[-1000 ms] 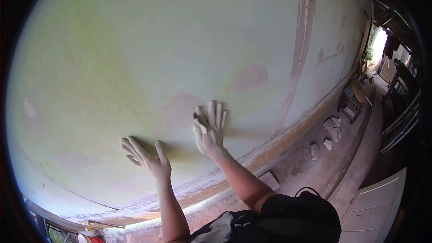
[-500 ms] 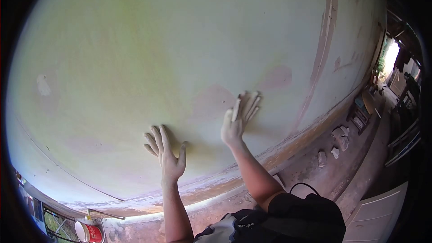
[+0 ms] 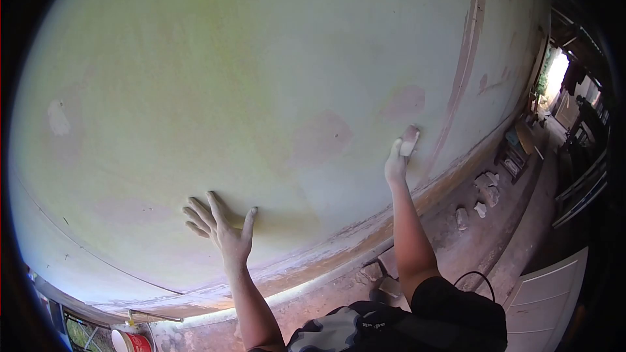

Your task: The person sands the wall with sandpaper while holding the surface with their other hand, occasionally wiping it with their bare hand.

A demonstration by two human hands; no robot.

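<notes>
A large pale green wall with pinkish patches and a white dusty film fills most of the view. My left hand, coated in pale dust, lies with fingers spread against its lower middle part. To the right, my right hand is closed round a small sanding block, brownish at its top and whitish below, close to the wall. Just above the block is a pinkish patch. The far fingers of my right hand are partly hidden behind the block.
Broken chunks of masonry lie on the floor along the wall's foot. A red and white bucket stands at lower left near a metal bar. A pale panel is at lower right. Farther back is a bright opening.
My right hand has moved right along the wall, from flat with fingers stretched to closed round the block, which now shows. My left hand has shifted slightly left, still spread.
</notes>
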